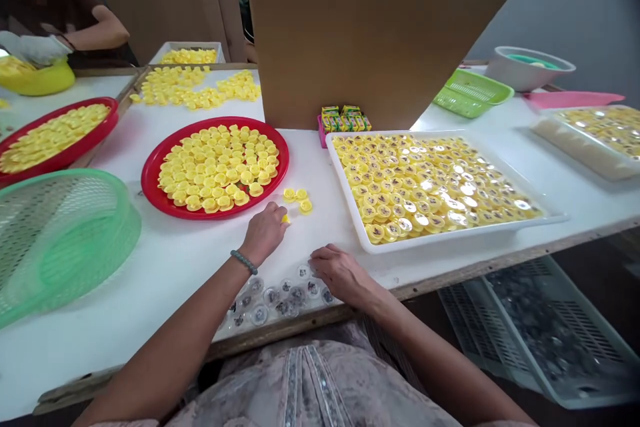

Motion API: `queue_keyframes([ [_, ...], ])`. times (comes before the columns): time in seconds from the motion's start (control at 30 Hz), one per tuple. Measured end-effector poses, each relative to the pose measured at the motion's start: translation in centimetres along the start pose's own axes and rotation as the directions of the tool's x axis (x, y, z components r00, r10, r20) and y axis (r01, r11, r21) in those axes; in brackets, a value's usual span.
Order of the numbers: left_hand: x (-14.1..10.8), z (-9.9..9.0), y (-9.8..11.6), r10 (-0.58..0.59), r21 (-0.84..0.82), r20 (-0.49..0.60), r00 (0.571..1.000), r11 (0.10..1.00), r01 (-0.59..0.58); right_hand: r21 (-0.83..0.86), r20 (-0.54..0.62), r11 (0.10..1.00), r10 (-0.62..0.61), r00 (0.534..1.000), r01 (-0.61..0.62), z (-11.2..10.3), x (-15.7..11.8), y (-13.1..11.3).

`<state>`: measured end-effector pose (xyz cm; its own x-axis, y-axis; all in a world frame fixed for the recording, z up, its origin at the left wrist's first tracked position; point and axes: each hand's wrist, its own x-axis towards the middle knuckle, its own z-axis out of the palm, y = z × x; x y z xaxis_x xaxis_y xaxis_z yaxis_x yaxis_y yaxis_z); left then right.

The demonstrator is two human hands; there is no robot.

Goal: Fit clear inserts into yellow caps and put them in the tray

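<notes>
My left hand (pixel 265 232) pinches a small yellow round plastic piece (pixel 285 219) just above the white table. A few more yellow pieces (pixel 301 194) lie beyond its fingertips. To its upper left stands a red round tray (pixel 173 211) full of yellow pieces. My right hand (pixel 344 275) is low over the table, fingers curled together at the edge of a pile of clear round plastic caps (pixel 271 295) with dark printed centres. What its fingertips hold, if anything, is hidden. Right of it, a white tray (pixel 367 237) holds rows of yellow pieces with clear printed tops.
A green mesh basket (pixel 107 240) stands at left, near another red tray (pixel 111 121). A tall cardboard panel (pixel 350 33) rises behind a pink box (pixel 323 132) of small packets. At back left, a person's gloved hand (pixel 43 50) is over a yellow bowl (pixel 47 80). Crates (pixel 565 347) sit below right.
</notes>
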<state>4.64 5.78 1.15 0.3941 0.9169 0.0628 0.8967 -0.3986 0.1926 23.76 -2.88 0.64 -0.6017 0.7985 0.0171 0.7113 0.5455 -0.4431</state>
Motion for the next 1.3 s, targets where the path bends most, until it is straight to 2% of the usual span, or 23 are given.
queue_keyframes([
  [0.17,-2.8,0.1,-0.2,-0.049,-0.121,-0.068,0.996,0.992,0.041,0.103,-0.130,0.994,0.044,0.991,-0.031,0.7,-0.4,0.3],
  [0.3,-4.9,0.0,0.0,-0.119,-0.366,-0.206,0.971,0.930,0.036,0.333,-0.209,0.933,0.212,0.955,-0.134,0.7,-0.5,-0.1],
  [0.37,-5.7,-0.2,0.2,-0.140,-0.557,-0.146,0.979,0.830,0.036,0.523,-0.193,0.825,0.360,0.913,-0.214,0.6,-0.2,-0.5],
  [0.43,-6.1,-0.2,0.5,-0.127,-0.740,0.036,0.991,0.663,0.112,0.723,-0.109,0.643,0.465,0.879,-0.251,0.3,0.5,-1.0],
  [0.5,-6.2,-0.3,0.7,-0.078,-0.854,0.201,0.977,0.475,0.213,0.861,-0.019,0.451,0.489,0.872,-0.235,0.2,1.4,-1.6],
  [0.53,-6.2,-0.3,0.7,-0.057,-0.888,0.239,0.969,0.391,0.242,0.903,0.003,0.374,0.484,0.875,-0.210,0.1,1.8,-1.9],
  [0.6,-6.2,-0.2,0.7,-0.059,-0.933,0.238,0.970,0.265,0.245,0.951,0.004,0.268,0.488,0.873,-0.154,0.2,2.7,-2.4],
  [0.7,-6.3,0.0,0.4,-0.123,-0.958,0.211,0.970,0.171,0.230,0.985,-0.016,0.154,0.533,0.846,-0.079,0.9,3.8,-2.8],
  [0.87,-6.5,0.4,-0.1,-0.231,-0.959,0.229,0.946,0.113,0.260,1.000,0.009,-0.019,0.594,0.804,0.003,1.8,5.1,-3.5],
  [0.93,-6.5,0.5,-0.2,-0.264,-0.958,0.235,0.935,0.101,0.270,0.999,0.025,-0.039,0.591,0.807,-0.002,1.9,5.5,-3.8],
  [1.1,-6.4,0.4,-0.3,-0.279,-0.952,0.242,0.929,0.114,0.283,1.000,0.030,-0.019,0.609,0.792,-0.023,2.0,6.1,-4.2],
  [1.23,-6.2,0.3,-0.3,-0.339,-0.964,0.230,0.912,0.051,0.262,0.994,-0.010,0.095,0.620,0.784,-0.062,2.5,6.0,-4.2],
  [1.3,-6.1,0.3,-0.3,-0.332,-0.967,0.233,0.914,0.019,0.254,0.987,-0.041,0.148,0.616,0.787,-0.065,2.7,6.0,-4.1],
])
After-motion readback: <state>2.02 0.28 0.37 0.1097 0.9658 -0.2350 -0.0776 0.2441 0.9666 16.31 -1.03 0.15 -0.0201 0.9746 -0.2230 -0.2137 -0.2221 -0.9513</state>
